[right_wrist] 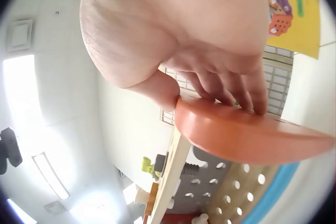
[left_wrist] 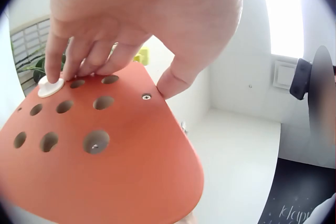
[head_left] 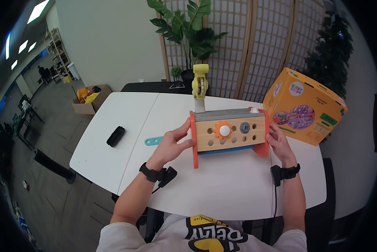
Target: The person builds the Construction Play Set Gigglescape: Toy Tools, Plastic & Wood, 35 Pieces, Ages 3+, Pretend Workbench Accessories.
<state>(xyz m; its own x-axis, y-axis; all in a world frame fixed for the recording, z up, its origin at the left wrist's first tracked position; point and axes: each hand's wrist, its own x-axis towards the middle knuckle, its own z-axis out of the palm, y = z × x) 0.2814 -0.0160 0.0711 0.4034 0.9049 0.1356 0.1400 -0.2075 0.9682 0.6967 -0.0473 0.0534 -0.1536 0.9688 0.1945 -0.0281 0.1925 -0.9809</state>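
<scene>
A wooden toy workbench (head_left: 205, 139) with red end panels sits on the table between my hands. Its front carries an orange gear (head_left: 218, 131) with a white hub and a grey bolt head (head_left: 244, 127). At the left end, my left hand (head_left: 171, 145) grips the red panel (left_wrist: 131, 150), thumb on one edge and fingers along another, by a white knob (left_wrist: 51, 86). My right hand (head_left: 281, 145) holds the other red panel (right_wrist: 236, 137) between thumb and fingers. From the top rises a yellow-green piece (head_left: 200, 82) on a grey post.
To the left on the white table (head_left: 100, 155) lie a teal strip with holes (head_left: 153, 141) and a black case (head_left: 115, 136). A yellow toy box (head_left: 306, 107) stands at the back right. Behind the table is a potted plant (head_left: 190, 35).
</scene>
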